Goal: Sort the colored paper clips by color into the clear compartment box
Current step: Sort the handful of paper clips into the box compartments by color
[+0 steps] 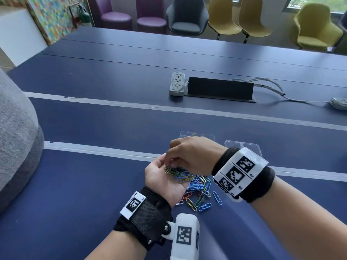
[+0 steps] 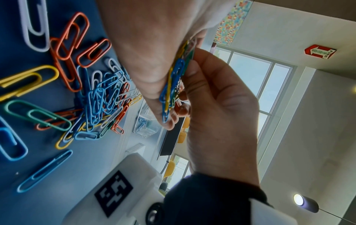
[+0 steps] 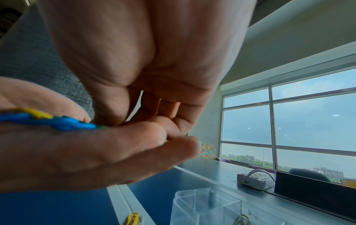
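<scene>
Palm up and cupped, the left hand (image 1: 165, 177) holds a small heap of mixed paper clips (image 1: 179, 174), blue, yellow and green among them, its fingers loosely curled around them as a cradling grip. Above it the right hand (image 1: 191, 155) comes down with its fingers bent and the tips pressed together into the heap, pinching at the clips; which single clip the grip has cannot be made out. Under both hands a loose pile of colored clips (image 1: 199, 188) lies on the blue bench (image 1: 84, 184), with a few strays spread around it. Just beyond the hands stands the clear compartment box (image 1: 197, 135), partly hidden by the right wrist; the left wrist view shows some blue clips already in one compartment.
</scene>
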The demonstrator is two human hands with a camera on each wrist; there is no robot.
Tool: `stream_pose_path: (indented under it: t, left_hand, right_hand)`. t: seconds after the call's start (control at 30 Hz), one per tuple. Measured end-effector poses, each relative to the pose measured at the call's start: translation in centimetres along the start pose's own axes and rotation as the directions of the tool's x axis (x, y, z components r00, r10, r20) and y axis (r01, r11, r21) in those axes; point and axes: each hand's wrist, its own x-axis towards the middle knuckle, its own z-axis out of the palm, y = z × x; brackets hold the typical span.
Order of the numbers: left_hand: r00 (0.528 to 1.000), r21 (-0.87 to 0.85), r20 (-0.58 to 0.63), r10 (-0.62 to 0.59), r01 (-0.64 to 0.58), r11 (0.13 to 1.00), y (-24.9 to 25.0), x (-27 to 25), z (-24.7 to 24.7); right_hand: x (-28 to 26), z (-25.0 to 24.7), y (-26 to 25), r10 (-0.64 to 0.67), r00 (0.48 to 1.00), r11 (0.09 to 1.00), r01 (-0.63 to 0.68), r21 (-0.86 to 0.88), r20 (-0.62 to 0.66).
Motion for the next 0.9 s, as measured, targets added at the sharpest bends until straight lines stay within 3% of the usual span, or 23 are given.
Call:
stream_pose_path:
  t: [0.67, 0.8, 0.9]
  left_hand:
    - [1.0, -0.007, -0.011, 0.001, -0.001, 1.0, 0.3, 0.3, 0.2]
    - [0.999, -0.086, 0.047, -0.004, 0.008, 0.996, 0.5, 0.4, -0.1]
    - [0.997, -0.112, 0.072, -0.006, 0.014, 0.994, 0.6, 0.5, -0.4]
  right_hand:
    - [0.2, 0.1, 0.5, -0.053, 0.971, 0.998, 0.062, 0.031, -0.235]
    - [0.8, -0.9, 2.9, 0.077, 0.892, 0.988, -0.008, 0.156, -0.445]
    - [1.3, -1.8, 5.3, 0.292, 0.86, 0.955, -0.236, 0.182, -0.418]
